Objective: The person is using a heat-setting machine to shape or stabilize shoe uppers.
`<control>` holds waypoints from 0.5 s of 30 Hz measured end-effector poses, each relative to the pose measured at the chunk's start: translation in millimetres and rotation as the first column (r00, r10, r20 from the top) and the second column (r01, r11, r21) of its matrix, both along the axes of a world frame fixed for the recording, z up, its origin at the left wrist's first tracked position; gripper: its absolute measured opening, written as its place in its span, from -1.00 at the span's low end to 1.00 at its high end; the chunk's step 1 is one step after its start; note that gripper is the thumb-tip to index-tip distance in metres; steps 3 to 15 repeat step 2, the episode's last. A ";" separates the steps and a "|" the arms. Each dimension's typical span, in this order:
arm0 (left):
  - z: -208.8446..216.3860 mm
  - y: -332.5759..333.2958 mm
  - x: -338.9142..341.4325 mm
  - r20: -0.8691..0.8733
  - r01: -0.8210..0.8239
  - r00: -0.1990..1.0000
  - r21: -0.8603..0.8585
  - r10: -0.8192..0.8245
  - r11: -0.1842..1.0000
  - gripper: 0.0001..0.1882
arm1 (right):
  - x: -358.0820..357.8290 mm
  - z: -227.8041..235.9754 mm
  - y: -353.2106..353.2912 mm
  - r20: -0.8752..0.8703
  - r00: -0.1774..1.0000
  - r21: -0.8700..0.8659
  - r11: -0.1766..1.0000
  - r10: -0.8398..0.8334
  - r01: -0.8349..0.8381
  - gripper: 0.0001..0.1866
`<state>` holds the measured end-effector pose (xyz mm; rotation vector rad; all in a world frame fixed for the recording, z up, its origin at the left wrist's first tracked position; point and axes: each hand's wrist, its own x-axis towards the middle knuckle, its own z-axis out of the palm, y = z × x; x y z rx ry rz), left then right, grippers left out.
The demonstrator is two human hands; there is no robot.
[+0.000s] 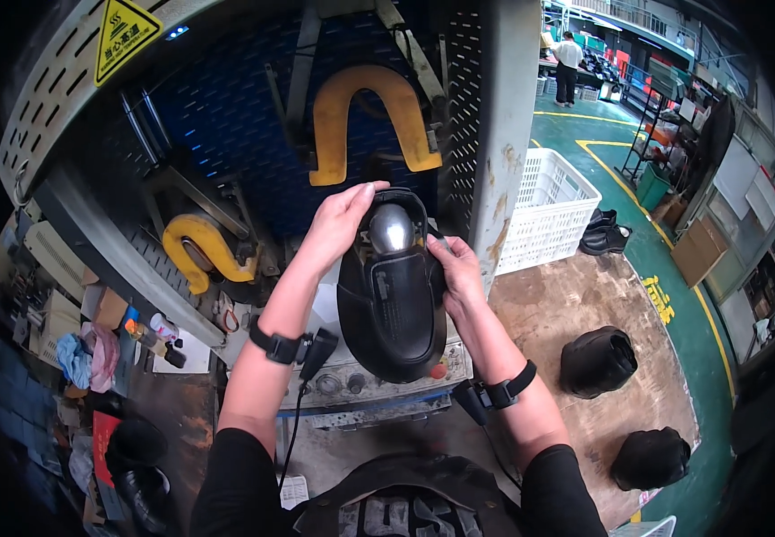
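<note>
Both hands grip a black shoe upper (393, 309) between them. The left hand (338, 219) clasps its top beside the shiny metal form (391, 227); the right hand (459, 268) clamps its side edge.

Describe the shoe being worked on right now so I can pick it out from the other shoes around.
Start at the grey machine with two yellow U-shaped pads. Just below the upper yellow pad, the black shoe is gripped by the left hand and right hand. Unlike the black shoes on the floor, it sits over a shiny metal form.
</note>
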<state>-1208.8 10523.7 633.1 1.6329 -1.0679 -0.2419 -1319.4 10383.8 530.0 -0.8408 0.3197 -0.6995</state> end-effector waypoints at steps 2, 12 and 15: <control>-6.9 -4.3 8.6 -0.124 0.034 0.992 0.020 -0.031 0.999 -0.59 | -10.4 4.9 1.7 -0.013 0.993 0.120 0.986 0.115 -0.113 -0.85; -6.9 -4.3 8.6 -0.124 0.034 0.992 0.020 -0.031 0.999 -0.59 | -10.4 4.9 1.7 -0.013 0.993 0.120 0.986 0.115 -0.113 -0.85; -6.9 -4.3 8.6 -0.124 0.034 0.992 0.020 -0.031 0.999 -0.59 | -10.4 4.9 1.7 -0.013 0.993 0.120 0.986 0.115 -0.113 -0.85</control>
